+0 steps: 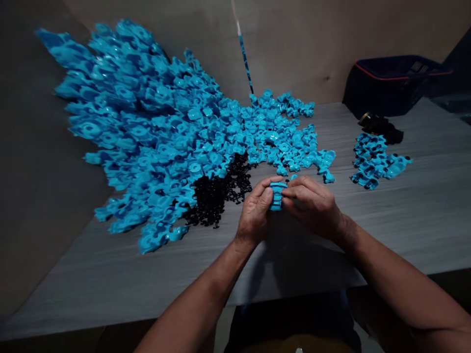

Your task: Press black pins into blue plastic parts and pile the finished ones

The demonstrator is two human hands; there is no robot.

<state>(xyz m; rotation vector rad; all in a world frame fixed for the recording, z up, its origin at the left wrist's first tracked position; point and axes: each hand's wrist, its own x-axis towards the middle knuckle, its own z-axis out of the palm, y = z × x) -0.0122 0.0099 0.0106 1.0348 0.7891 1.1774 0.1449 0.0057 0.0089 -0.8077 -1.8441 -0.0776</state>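
A light-blue plastic toy car body, its ribbed side up, is held between the thumb and fingers of my left hand. My right hand is closed in a pinch at the right edge of that toy car body, and what lies between its fingertips is hidden. Just beyond the right fingertips shows a small black piece, too small to name surely. Left of my hands lies a heap of black wheel axles. Behind it a big pile of blue toy car bodies climbs the wall.
To the right stands a small group of blue toy cars with black wheels. Behind them lies a dark object, and a dark basket with a red rim line is at the back right. A blue-patterned stick leans against the wall.
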